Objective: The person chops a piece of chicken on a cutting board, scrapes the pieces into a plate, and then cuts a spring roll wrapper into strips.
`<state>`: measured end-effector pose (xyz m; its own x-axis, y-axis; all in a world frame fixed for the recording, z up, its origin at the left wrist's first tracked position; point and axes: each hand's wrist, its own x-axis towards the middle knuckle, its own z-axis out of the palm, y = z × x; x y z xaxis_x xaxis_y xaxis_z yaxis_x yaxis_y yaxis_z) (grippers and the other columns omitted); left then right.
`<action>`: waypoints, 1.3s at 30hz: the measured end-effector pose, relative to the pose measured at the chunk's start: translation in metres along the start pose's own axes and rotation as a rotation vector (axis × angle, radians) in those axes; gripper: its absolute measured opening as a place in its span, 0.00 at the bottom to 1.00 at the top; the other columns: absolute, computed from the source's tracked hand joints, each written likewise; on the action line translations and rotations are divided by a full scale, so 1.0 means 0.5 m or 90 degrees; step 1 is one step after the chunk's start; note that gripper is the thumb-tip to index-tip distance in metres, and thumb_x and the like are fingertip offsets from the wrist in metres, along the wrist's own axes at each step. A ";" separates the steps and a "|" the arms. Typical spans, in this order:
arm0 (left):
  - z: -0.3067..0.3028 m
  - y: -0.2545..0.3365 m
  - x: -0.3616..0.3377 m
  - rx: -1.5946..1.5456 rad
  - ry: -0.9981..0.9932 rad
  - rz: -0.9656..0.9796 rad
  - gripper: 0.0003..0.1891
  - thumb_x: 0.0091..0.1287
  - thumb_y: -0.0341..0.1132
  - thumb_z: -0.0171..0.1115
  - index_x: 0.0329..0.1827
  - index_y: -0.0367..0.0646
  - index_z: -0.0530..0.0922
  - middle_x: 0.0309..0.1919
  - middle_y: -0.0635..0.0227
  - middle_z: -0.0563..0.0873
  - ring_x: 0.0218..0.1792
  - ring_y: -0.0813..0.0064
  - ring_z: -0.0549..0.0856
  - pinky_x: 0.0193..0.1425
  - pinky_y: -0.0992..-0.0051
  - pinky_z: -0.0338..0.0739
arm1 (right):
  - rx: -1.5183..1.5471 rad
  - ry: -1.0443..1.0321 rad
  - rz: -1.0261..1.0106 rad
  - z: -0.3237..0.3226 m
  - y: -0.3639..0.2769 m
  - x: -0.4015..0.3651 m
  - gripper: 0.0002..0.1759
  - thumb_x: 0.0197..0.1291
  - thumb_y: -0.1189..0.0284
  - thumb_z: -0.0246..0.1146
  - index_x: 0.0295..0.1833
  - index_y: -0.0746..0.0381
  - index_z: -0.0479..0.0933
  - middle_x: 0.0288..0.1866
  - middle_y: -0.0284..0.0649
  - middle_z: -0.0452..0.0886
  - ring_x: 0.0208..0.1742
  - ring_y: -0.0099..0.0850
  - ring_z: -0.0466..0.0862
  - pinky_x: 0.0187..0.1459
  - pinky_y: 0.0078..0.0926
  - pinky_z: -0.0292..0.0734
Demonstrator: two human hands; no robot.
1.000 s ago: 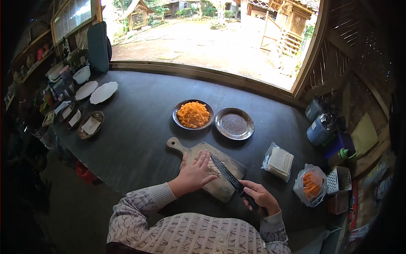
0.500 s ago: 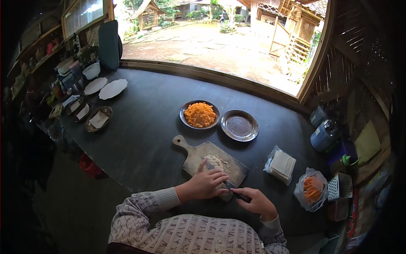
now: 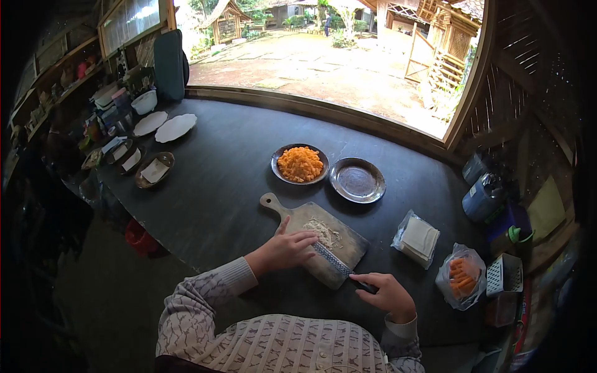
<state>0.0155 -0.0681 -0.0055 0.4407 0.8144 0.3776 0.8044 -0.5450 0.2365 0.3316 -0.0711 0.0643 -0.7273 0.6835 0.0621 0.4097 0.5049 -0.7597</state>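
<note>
My right hand [image 3: 388, 295] is closed around the dark handle of a knife [image 3: 334, 261] with a dimple-patterned blade. The blade lies low over a wooden cutting board [image 3: 297, 216], slanting up and left. My left hand [image 3: 281, 252] has its fingers stretched out at the blade's far end and the thumb raised; whether its fingertips press on the blade is hard to see. Beside the blade, pale finely chopped bits [image 3: 323, 232] lie heaped on the board.
Behind the board stand a plate of chopped orange food [image 3: 300, 164] and a bare brown plate [image 3: 357, 180]. To the right are a pack of square wrappers [image 3: 416, 239], a bag of orange sticks [image 3: 461, 276] and a white basket [image 3: 504, 275]. White plates [image 3: 176, 128] sit far left.
My left hand has slid left along the blade, uncovering more of it. My right hand with the knife has shifted slightly right. The whole view has moved a little.
</note>
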 end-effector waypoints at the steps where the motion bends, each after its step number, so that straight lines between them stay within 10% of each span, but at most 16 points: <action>1: -0.003 -0.008 0.005 0.001 -0.003 0.000 0.22 0.69 0.50 0.59 0.59 0.47 0.80 0.60 0.69 0.82 0.65 0.77 0.77 0.77 0.40 0.34 | 0.005 0.006 0.018 -0.002 0.000 -0.001 0.23 0.54 0.72 0.67 0.59 0.56 0.81 0.37 0.46 0.84 0.31 0.35 0.82 0.38 0.29 0.77; 8: -0.048 -0.015 0.040 0.075 0.193 0.026 0.19 0.68 0.41 0.60 0.60 0.48 0.78 0.68 0.69 0.73 0.67 0.70 0.71 0.78 0.47 0.41 | -0.021 0.077 0.035 -0.014 0.016 -0.012 0.22 0.53 0.72 0.68 0.56 0.56 0.82 0.38 0.45 0.85 0.29 0.34 0.81 0.37 0.28 0.78; 17: 0.002 -0.002 0.019 0.056 0.083 0.054 0.25 0.63 0.44 0.64 0.65 0.64 0.76 0.73 0.71 0.67 0.69 0.66 0.64 0.74 0.43 0.41 | -0.042 0.076 0.066 -0.016 0.010 -0.010 0.23 0.51 0.73 0.70 0.56 0.56 0.83 0.35 0.40 0.84 0.27 0.28 0.77 0.33 0.24 0.75; 24: 0.021 -0.014 0.022 0.095 0.059 0.022 0.28 0.65 0.60 0.60 0.66 0.63 0.76 0.76 0.70 0.58 0.73 0.68 0.55 0.74 0.42 0.40 | -0.051 0.068 0.051 -0.012 0.018 -0.009 0.22 0.51 0.72 0.70 0.56 0.55 0.83 0.35 0.40 0.83 0.28 0.28 0.78 0.33 0.24 0.75; 39: -0.006 -0.038 0.017 0.087 0.061 -0.023 0.25 0.65 0.58 0.61 0.65 0.65 0.75 0.76 0.64 0.59 0.72 0.63 0.57 0.74 0.49 0.43 | -0.059 0.042 0.101 -0.016 0.002 -0.007 0.22 0.53 0.71 0.68 0.57 0.52 0.83 0.38 0.42 0.84 0.30 0.33 0.81 0.38 0.28 0.79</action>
<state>0.0029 -0.0516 -0.0040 0.3755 0.8070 0.4557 0.8686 -0.4780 0.1307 0.3391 -0.0688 0.0683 -0.6137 0.7895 -0.0092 0.5674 0.4329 -0.7004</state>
